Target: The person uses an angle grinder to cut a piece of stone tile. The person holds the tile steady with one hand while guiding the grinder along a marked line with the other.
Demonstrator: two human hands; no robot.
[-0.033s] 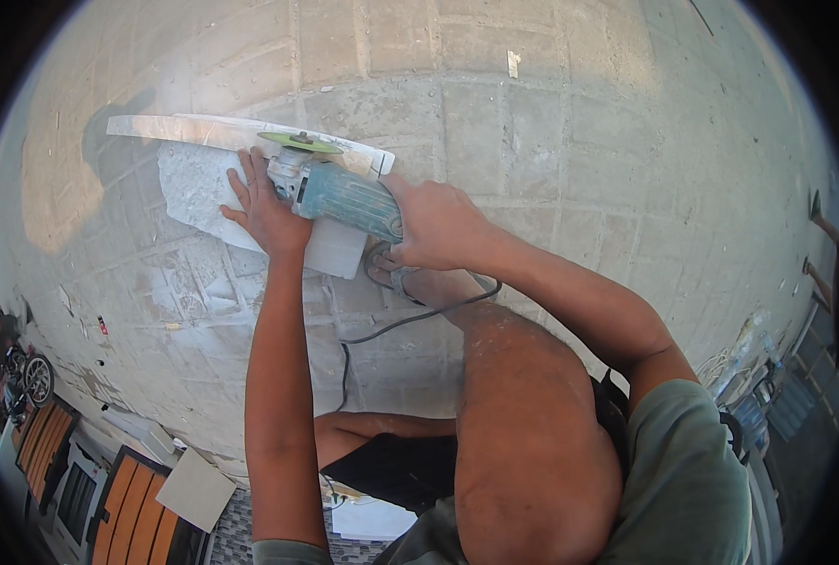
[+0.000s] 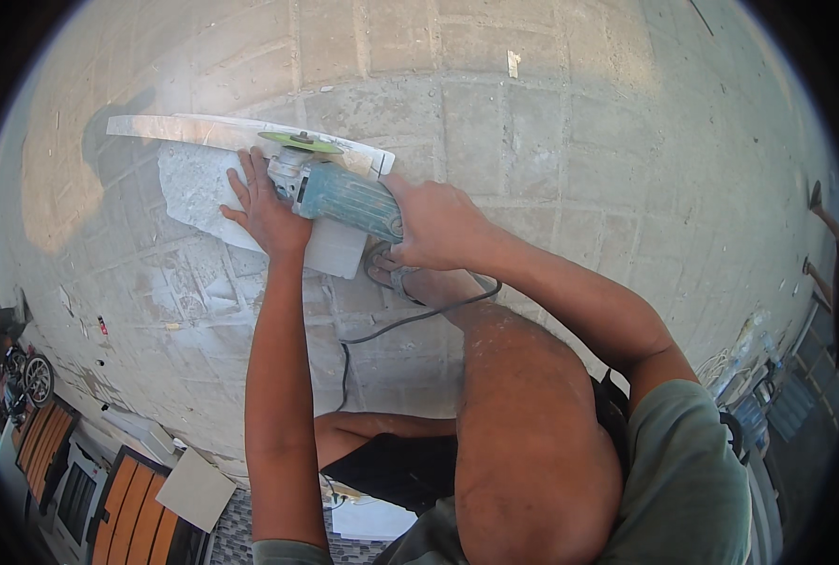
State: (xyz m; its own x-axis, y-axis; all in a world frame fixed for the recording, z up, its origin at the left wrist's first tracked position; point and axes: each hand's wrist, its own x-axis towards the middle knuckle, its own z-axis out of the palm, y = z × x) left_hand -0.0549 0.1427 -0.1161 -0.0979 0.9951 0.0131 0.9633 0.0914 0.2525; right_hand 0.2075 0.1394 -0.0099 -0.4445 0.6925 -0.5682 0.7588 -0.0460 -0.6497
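My right hand (image 2: 443,224) is wrapped round the rear of a teal angle grinder (image 2: 351,198). A yellow-green disc (image 2: 299,142) on the grinder's head lies at the far long edge of a whitish tile strip (image 2: 179,128). Fingers spread, my left hand (image 2: 273,215) rests beside the metal gear head on a rough white slab (image 2: 193,185); its thumb is hidden by the grinder. The slab lies on the paving under the grinder, with its near corner by my sandalled foot (image 2: 410,281). Whether the disc is spinning, I cannot tell.
A black power cord (image 2: 419,313) loops from the grinder past my leg. Dusty paving (image 2: 532,122) surrounds the work. At lower left are wood-slatted panels (image 2: 132,504), a square tile (image 2: 196,490) and a motorcycle (image 2: 35,377). Another person's legs (image 2: 822,226) show at the right rim.
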